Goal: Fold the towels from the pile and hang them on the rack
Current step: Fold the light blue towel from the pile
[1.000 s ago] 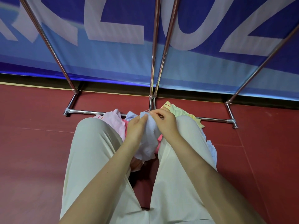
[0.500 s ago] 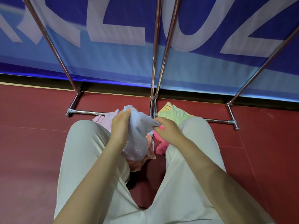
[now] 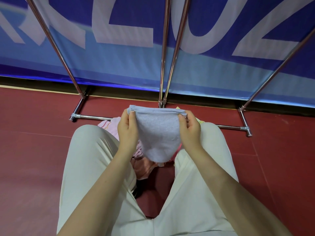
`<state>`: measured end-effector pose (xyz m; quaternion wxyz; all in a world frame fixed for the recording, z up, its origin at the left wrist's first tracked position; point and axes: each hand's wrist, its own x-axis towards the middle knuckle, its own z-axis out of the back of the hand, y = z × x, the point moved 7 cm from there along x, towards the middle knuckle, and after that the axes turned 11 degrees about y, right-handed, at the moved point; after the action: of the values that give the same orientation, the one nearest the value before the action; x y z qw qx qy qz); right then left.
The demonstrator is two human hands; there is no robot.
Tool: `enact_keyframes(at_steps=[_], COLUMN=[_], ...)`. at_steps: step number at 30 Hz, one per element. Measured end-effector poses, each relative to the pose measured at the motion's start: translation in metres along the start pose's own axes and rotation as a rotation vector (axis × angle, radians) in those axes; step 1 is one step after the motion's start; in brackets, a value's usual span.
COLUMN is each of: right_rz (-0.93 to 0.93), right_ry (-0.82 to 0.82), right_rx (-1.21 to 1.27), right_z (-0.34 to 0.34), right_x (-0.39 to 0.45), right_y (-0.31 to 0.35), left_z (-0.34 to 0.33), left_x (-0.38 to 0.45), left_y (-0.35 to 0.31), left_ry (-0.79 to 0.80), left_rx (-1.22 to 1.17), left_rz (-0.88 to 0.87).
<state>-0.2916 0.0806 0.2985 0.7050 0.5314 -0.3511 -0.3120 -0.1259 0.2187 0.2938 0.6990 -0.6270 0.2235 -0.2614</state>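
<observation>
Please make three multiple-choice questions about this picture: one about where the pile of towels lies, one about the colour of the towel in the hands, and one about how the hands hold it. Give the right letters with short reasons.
1. Where does the pile of towels lie?
A. on the floor between the person's knees
B. over a rack pole
C. on a chair

2. What colour is the held towel?
A. yellow
B. light blue
C. red

3. How is the light blue towel held?
A. by one hand only
B. it lies loose on a knee
C. left hand and right hand each pinch a top corner

Answers: 1 A, pink and yellow cloth shows on the floor between the knees. 2 B, its surface is pale blue. 3 C, each grip is at a corner and the towel hangs below.
</observation>
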Motion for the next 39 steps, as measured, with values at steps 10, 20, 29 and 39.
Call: enact_keyframes(at_steps=[10,20,29,39], right_rz=[-0.061,-0.254,-0.320,-0.260], right_ry=[0.017,0.002,0.023,0.125], right_rx=[-0.074,-0.227,-0.221,-0.049], right_z=[-0.007,-0.019,-0.039,-0.064], right_x=[0.007,0.005,0.006,0.006], right_y=[-0.016,-0.041,-0.042,-0.037], left_z=[-0.009,-0.005,-0.034,-0.052], left_x=[0.010,0.007,-0.002,-0.003], left_y=[0.027,0.067,0.052,0.041], left_ry=[0.039,-0.006,0.053,0.167], left_rx=[0.008,-0.186,-0.223,-0.131], left_rz=[0.173,0.579,0.539,0.443])
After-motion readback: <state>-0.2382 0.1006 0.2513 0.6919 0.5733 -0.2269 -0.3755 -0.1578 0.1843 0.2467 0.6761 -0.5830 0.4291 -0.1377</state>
